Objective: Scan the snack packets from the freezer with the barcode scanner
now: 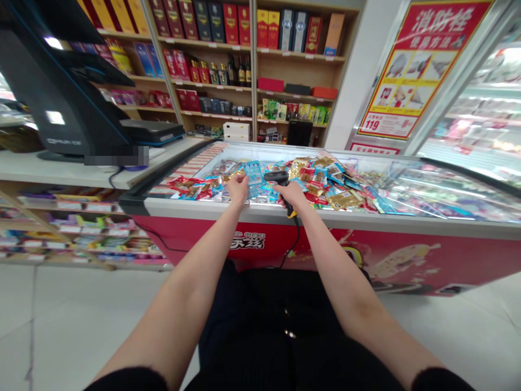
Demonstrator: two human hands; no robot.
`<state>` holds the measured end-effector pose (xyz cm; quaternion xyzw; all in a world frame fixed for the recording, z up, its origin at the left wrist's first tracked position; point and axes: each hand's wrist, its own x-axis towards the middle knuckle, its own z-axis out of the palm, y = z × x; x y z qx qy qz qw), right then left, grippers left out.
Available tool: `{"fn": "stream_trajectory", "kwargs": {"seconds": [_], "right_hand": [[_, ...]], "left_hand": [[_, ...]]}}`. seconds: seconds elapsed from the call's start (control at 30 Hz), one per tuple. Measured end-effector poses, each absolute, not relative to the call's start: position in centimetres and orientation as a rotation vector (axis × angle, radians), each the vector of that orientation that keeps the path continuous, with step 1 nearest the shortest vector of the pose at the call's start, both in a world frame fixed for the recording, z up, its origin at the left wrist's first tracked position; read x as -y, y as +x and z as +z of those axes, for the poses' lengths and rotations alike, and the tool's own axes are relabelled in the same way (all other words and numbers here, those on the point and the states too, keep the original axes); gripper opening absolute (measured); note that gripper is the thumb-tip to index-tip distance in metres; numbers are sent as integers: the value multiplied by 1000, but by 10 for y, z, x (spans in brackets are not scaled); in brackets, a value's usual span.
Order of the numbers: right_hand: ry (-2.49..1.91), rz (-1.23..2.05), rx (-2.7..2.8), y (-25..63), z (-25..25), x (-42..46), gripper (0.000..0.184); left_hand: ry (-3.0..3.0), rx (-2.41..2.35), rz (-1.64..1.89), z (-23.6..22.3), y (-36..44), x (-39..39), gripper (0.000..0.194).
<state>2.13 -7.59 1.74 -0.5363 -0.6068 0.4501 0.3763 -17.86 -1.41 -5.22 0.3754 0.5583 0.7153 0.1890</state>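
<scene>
Between the fingers of my left hand (238,188) is a flat light-blue snack packet (253,172), pinched at its left edge. My right hand (291,195) is wrapped round the handle of a black barcode scanner (277,177), whose head points left towards the packet. From the scanner's yellow-marked base a dark cable (298,234) hangs down in front of the freezer. Under and beside both hands, many small packets lie on the freezer's glass top: red ones (189,186) to the left, gold ones (345,199) to the right.
The chest freezer (195,209) spans the space before me. A counter (73,172) with a black checkout terminal (73,108) adjoins it at left. Behind stand shelves (211,46) of boxes and bottles. A red fire-hydrant poster (423,65) hangs at right beside a glass-fronted cooler (480,114).
</scene>
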Motion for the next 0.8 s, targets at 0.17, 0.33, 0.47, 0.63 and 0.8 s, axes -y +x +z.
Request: {"fn": "stream_trajectory", "kwargs": {"seconds": [0.17,0.33,0.47,0.63,0.8], "right_hand": [[-1366,1179,1540,19,17,81,32],[-1371,1186,1523,19,20,85,33],[-1358,1191,1520,19,21,87,33],[-1351,1190,1519,20,22,89,32],[-1381,1164,1548,20,22,90,32]], "left_hand": [[1043,-1586,2001,-56,-182,11,9],[1040,-1609,1982,-53,-181,15,9],[1036,-1608,1970,-49,-178,20,12],[1029,-1625,1952,-46,-176,23,14],[1027,-1631,1946,-45,-175,24,13]]}}
